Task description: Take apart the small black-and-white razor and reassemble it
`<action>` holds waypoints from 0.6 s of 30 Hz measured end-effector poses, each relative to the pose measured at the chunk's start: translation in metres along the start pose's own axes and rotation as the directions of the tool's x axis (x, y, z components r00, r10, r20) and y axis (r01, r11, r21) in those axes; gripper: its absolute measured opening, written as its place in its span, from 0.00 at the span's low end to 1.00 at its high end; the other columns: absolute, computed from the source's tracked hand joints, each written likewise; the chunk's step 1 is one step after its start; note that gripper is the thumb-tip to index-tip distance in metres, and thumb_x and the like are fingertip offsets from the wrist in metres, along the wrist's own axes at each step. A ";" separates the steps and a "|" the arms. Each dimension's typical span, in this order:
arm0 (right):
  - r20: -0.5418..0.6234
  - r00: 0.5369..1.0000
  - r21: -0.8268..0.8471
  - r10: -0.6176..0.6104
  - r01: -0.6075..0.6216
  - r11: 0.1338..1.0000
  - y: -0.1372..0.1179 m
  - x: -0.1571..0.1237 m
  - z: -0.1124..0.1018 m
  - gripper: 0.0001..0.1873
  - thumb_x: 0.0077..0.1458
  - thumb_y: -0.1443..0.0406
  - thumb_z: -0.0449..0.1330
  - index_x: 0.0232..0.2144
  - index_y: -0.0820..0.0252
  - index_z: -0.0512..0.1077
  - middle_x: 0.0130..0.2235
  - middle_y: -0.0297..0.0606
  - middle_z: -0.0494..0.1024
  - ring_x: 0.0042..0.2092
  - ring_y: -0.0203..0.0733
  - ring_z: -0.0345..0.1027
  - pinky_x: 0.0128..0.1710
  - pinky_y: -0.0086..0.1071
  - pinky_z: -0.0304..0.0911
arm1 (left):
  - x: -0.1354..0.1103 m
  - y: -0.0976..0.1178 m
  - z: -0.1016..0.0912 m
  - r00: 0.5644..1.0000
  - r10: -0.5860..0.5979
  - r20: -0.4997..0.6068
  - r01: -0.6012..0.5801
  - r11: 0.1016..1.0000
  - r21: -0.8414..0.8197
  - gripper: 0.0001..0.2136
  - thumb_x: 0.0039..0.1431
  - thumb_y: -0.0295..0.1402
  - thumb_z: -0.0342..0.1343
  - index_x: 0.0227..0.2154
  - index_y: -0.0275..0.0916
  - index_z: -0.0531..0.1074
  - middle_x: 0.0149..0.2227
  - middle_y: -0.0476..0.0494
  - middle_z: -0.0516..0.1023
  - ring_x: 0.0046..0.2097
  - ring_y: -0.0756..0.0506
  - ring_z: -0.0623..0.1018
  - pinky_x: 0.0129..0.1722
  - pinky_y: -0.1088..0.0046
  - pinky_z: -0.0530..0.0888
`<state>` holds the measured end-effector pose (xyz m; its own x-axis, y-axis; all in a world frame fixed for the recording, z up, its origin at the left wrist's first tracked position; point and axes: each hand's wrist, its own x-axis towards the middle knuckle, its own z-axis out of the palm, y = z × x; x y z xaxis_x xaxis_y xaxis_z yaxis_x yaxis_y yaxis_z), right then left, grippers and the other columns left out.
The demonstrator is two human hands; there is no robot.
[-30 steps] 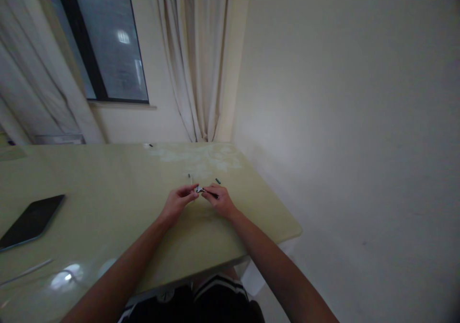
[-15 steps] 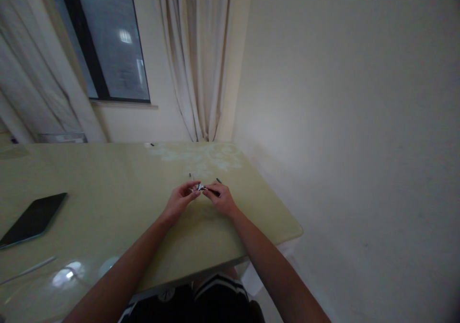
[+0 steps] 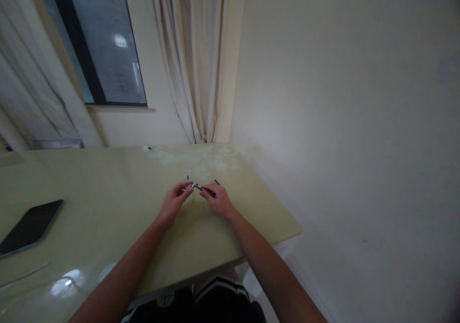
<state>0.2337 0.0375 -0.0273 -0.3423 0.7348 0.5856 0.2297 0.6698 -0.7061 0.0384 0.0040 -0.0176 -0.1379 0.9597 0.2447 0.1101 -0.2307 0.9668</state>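
Note:
Both my hands meet over the pale green table [image 3: 108, 203], near its far right part. My right hand [image 3: 218, 201] pinches a thin dark pen-like stick [image 3: 205, 189] that points left. My left hand [image 3: 175, 201] pinches a small white-and-dark piece [image 3: 192, 185] at the stick's left tip. Just beyond the hands lie a small dark cap-like bit [image 3: 216, 182] and a small pale bit [image 3: 188, 178] on the tabletop.
A dark phone or tablet [image 3: 29, 226] lies flat at the table's left. A thin pale rod [image 3: 23, 275] rests near the front left edge. The wall stands close on the right; a window [image 3: 100, 40] and curtains [image 3: 194, 59] are behind the table.
The hands have stayed together on the small parts, shifting slightly up and left. The view has drifted a little, so the phone sits lower in the picture.

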 end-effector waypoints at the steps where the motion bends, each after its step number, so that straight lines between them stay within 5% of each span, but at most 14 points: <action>1: -0.002 1.000 -0.023 0.008 -0.008 1.000 0.003 0.001 -0.001 0.11 0.61 0.61 0.66 0.45 0.57 0.83 0.37 0.40 0.81 0.39 0.42 0.72 0.42 0.33 0.65 | 0.001 -0.001 -0.002 1.000 -0.014 0.000 0.014 0.999 0.044 0.33 0.47 0.58 0.66 0.48 0.35 0.80 0.35 0.44 0.80 0.34 0.46 0.75 0.36 0.70 0.73; 5: -0.195 0.970 -0.143 0.143 -0.172 0.975 0.021 0.006 -0.018 0.09 0.61 0.62 0.65 0.41 0.58 0.84 0.37 0.40 0.80 0.38 0.42 0.72 0.41 0.33 0.65 | 0.006 -0.011 -0.007 1.000 -0.021 -0.010 0.023 0.963 0.269 0.33 0.53 0.56 0.59 0.53 0.34 0.77 0.37 0.43 0.79 0.33 0.45 0.76 0.34 0.68 0.74; 9: -0.482 0.816 -0.274 0.318 -0.485 0.831 0.037 0.004 -0.048 0.12 0.62 0.62 0.62 0.35 0.61 0.85 0.34 0.43 0.79 0.35 0.43 0.71 0.37 0.32 0.62 | 0.003 -0.024 -0.004 0.992 0.113 0.056 -0.124 0.812 0.570 0.27 0.60 0.49 0.55 0.55 0.36 0.76 0.41 0.41 0.78 0.36 0.43 0.77 0.40 0.64 0.75; 14: -0.464 0.780 -0.318 0.421 -0.590 0.742 0.046 0.001 -0.060 0.12 0.63 0.61 0.61 0.35 0.59 0.84 0.35 0.43 0.83 0.36 0.45 0.74 0.35 0.32 0.60 | -0.006 -0.024 0.002 0.958 0.152 0.244 -0.288 0.516 0.807 0.18 0.64 0.45 0.56 0.49 0.41 0.80 0.49 0.36 0.78 0.50 0.36 0.77 0.54 0.58 0.72; 18: -0.446 0.743 -0.330 0.500 -0.655 0.679 0.049 0.009 -0.053 0.10 0.62 0.59 0.63 0.39 0.56 0.83 0.39 0.41 0.85 0.39 0.44 0.77 0.35 0.31 0.61 | -0.010 -0.016 0.004 0.962 0.104 0.251 -0.270 0.453 0.849 0.15 0.67 0.43 0.52 0.45 0.40 0.78 0.48 0.37 0.78 0.50 0.38 0.77 0.53 0.62 0.71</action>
<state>0.2905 0.0827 -0.0355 0.2671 0.9280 0.2598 0.6810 0.0090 -0.7322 0.0415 -0.0018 -0.0356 0.1255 0.9400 0.3173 0.9233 -0.2277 0.3094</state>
